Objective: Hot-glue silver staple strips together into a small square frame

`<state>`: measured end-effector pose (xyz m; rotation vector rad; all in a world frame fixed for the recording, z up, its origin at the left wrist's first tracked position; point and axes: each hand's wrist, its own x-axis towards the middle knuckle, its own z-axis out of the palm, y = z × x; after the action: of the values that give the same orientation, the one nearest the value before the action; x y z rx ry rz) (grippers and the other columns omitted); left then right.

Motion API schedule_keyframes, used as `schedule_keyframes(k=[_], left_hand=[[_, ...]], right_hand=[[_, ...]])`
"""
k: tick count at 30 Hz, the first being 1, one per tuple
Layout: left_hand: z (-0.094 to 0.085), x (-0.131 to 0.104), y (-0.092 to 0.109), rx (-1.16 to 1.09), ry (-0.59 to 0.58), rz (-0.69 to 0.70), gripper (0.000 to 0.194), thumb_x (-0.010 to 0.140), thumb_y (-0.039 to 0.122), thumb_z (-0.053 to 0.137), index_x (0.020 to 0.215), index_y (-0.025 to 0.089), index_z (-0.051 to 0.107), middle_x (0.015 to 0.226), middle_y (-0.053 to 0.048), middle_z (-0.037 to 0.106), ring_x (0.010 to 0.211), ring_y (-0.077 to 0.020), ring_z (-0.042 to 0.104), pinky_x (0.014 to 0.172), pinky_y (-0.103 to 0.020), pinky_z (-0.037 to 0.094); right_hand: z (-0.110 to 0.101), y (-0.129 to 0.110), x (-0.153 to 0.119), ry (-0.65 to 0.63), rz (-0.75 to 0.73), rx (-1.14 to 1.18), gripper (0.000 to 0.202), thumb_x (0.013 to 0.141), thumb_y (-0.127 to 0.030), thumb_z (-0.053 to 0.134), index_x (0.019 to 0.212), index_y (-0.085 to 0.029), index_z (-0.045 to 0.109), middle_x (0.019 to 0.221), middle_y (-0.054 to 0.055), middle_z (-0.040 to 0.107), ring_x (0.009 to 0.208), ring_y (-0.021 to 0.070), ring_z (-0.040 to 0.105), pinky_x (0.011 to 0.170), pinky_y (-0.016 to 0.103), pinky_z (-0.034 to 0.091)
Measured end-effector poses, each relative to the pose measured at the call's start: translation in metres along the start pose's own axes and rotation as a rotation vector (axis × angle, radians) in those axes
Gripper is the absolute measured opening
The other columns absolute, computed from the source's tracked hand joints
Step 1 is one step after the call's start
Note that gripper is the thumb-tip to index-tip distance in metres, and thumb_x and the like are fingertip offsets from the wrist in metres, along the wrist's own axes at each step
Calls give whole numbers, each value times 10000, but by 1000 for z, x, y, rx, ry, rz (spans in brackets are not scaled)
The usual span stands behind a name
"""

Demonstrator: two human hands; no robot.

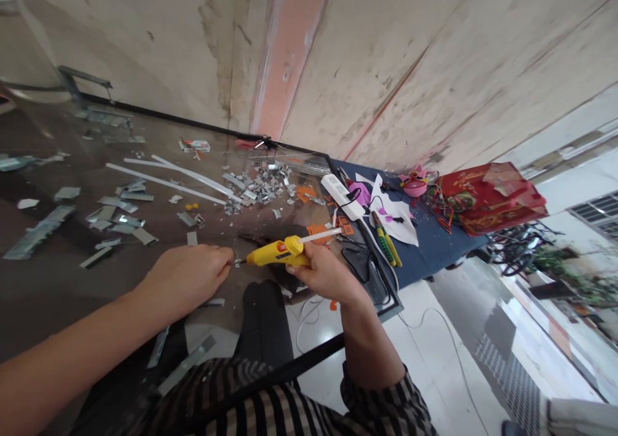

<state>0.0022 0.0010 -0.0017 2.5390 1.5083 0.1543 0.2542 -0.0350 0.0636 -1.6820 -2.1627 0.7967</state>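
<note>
My right hand (324, 270) is wrapped round the handle of a yellow hot glue gun (276, 252), whose nozzle points left. A whitish glue stick (319, 234) juts out of the gun's back end. Fingers pinched together, my left hand (200, 270) holds a small shiny piece (237, 263) right at the nozzle tip; its exact kind is too small to make out. Farther back on the glass table lie a heap of small silvery metal pieces (261, 185) and several long white glue sticks (167, 183).
Flat metal strips (120, 212) are scattered on the left of the table (159, 230). To the right, a blue cloth surface (434, 255) bears a white power strip (342, 196), a green-and-yellow cutter (386, 241), paper (403, 230) and a red bag (497, 198). A wall rises behind.
</note>
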Motion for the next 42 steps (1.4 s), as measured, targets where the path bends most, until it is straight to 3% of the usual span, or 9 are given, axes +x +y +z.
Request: schedule_keyframes(k=[12, 21, 42], left_hand=[[0, 0, 1, 1, -3, -9, 293, 842, 308, 379, 739, 271, 651, 789, -107, 770, 733, -338, 720, 589, -411, 475], [-1, 0, 1, 5, -18, -8, 321, 841, 309, 367, 754, 265, 673, 807, -125, 769, 747, -346, 717, 600, -422, 489], [1, 0, 0, 27, -28, 12, 321, 855, 301, 349, 780, 257, 659, 811, -111, 772, 758, -345, 720, 583, -403, 459]], right_hand=[[1, -3, 0, 2, 0, 45, 152, 811, -234, 627, 946, -171, 598, 851, 24, 654, 722, 153, 574, 644, 245, 413], [0, -2, -1, 15, 21, 36, 155, 810, -265, 629, 921, -166, 585, 773, 6, 615, 665, 140, 532, 620, 246, 388], [3, -1, 2, 20, -6, 58, 187, 815, -232, 619, 987, -163, 597, 910, 47, 675, 780, 178, 596, 712, 275, 435]])
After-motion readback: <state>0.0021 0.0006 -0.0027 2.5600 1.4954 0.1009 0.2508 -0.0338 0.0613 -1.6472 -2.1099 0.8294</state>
